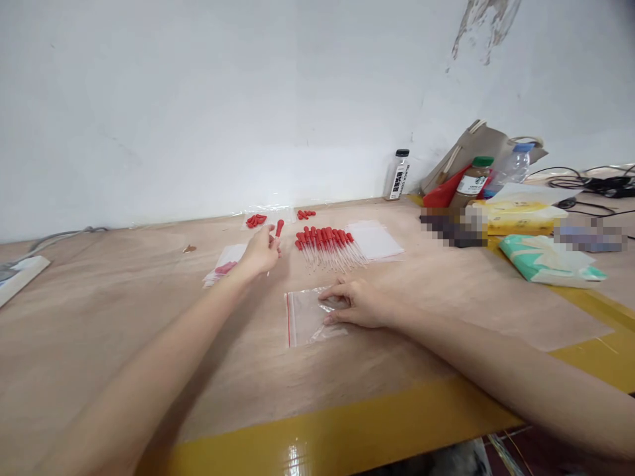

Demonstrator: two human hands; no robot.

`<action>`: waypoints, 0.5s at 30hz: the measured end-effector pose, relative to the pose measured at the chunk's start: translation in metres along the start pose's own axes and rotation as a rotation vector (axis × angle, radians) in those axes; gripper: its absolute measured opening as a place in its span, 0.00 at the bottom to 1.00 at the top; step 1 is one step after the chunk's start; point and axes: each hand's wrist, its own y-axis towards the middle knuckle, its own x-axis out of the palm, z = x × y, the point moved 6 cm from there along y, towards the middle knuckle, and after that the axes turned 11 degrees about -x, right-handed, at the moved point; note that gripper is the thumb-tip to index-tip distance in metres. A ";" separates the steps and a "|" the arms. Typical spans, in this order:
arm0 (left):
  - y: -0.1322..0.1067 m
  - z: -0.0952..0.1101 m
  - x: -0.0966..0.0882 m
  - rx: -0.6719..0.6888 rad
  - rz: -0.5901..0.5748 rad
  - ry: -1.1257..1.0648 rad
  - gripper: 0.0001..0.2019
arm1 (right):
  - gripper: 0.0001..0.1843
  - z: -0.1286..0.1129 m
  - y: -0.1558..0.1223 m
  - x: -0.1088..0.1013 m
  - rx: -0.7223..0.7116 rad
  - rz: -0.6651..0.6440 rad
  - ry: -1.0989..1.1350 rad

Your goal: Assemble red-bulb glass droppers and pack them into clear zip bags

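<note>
My left hand is closed round a dropper, its red rubber bulb pointing up above the fingers; its thin tube is mostly hidden by the hand. On the table nearer to me lies a flat clear zip-lock bag with a red line along its left end. Resting on the bag's right part is my right hand, thumb and fingers apart. Just beyond it, a row of red-bulbed droppers lies with the pale tubes pointing toward me.
Loose red bulbs lie on clear plastic near the wall, with a few more red bulbs beside them. White bags are stacked right of the droppers. Bottles, tissue packs and a beige bag stand at right.
</note>
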 end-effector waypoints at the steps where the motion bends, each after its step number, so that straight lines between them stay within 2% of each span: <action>1: -0.009 -0.004 -0.005 -0.007 -0.030 -0.037 0.10 | 0.23 0.002 -0.002 -0.002 0.014 0.018 0.004; 2: -0.020 -0.010 -0.010 -0.021 -0.064 -0.095 0.10 | 0.21 0.004 -0.003 -0.003 0.029 0.035 0.006; 4: -0.041 -0.023 -0.017 -0.088 -0.144 -0.465 0.11 | 0.18 0.007 -0.005 -0.005 0.061 0.063 0.006; 6: -0.060 -0.036 -0.024 -0.141 -0.140 -0.687 0.12 | 0.16 0.008 -0.007 -0.006 0.076 0.090 0.014; 10: -0.085 -0.051 -0.032 -0.192 -0.080 -0.825 0.12 | 0.14 0.009 -0.008 -0.005 0.046 0.146 0.020; 15: -0.094 -0.054 -0.028 -0.284 -0.110 -0.891 0.10 | 0.12 0.011 -0.010 -0.004 0.033 0.171 0.004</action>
